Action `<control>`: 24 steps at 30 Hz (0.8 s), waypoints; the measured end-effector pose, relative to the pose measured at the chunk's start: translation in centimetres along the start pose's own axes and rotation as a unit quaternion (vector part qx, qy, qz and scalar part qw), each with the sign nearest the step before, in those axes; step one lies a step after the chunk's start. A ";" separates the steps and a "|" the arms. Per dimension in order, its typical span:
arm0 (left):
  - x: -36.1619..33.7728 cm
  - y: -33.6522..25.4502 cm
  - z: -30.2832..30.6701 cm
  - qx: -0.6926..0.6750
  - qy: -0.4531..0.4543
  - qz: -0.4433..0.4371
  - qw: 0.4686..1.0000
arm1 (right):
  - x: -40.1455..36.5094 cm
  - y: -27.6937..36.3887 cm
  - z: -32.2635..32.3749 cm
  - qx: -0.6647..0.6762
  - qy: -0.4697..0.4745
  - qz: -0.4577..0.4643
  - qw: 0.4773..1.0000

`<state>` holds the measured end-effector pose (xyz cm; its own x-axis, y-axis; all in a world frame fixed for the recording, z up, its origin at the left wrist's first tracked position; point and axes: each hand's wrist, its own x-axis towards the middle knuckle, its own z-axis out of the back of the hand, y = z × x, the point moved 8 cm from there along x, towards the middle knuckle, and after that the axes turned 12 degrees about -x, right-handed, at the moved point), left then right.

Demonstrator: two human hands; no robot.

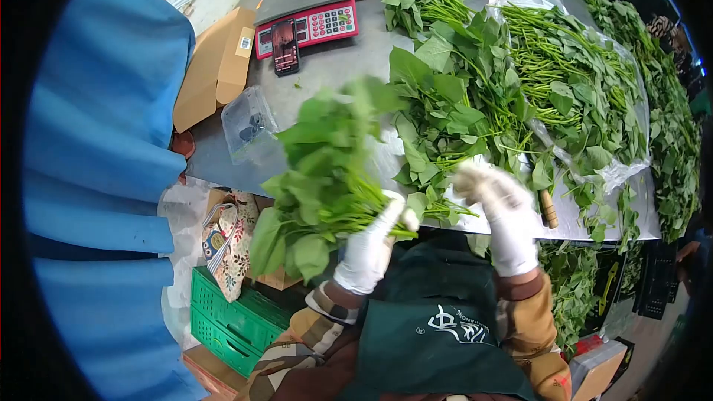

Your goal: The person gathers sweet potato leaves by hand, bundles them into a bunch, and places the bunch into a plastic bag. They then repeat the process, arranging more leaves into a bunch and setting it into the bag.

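My left hand (368,252), in a white glove, is wrapped round the stems of a bunch of leafy greens (319,156). The bunch fans up and left past the table's front edge, its top leaves blurred by motion. My right hand (505,212), also gloved, is over the front edge of the metal table, beside loose green stems and leaves (445,204). Its fingers look curled but are smeared by motion, so I cannot tell what they hold. A big heap of the same greens (460,104) lies beyond both hands. Close to the right hand rests a wooden handle (548,209).
A red scale (334,22) with a phone (285,48) against it stands at the back left. Nearer are a clear plastic container (249,122) and a cardboard box (215,59). More greens (579,67) lie on plastic sheeting at right. Green crates (230,327) stand below left.
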<state>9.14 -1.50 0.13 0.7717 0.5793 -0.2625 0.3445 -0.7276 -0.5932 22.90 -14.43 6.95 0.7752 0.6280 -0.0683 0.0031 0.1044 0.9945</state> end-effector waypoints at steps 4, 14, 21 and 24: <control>-0.9 1.3 0.0 0.173 0.044 -0.046 0.983 | -1.7 -0.6 -5.0 -0.101 0.095 0.020 0.990; -0.7 2.5 2.1 0.072 -0.012 -0.033 0.997 | -1.9 1.4 -5.4 -0.205 0.071 0.157 0.963; -1.0 1.8 -0.1 -0.068 -0.029 0.039 0.996 | -2.3 2.3 -6.1 -0.311 0.004 0.266 0.912; -1.0 1.5 -0.4 -0.066 -0.022 0.025 0.997 | -2.3 2.6 -6.3 -0.328 -0.008 0.285 0.901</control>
<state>9.08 -3.30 -0.22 0.7659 0.5552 -0.3241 0.3760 -0.7958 -0.4746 17.15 -10.80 9.19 0.5420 0.7123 0.4459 -0.7680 0.2044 0.6070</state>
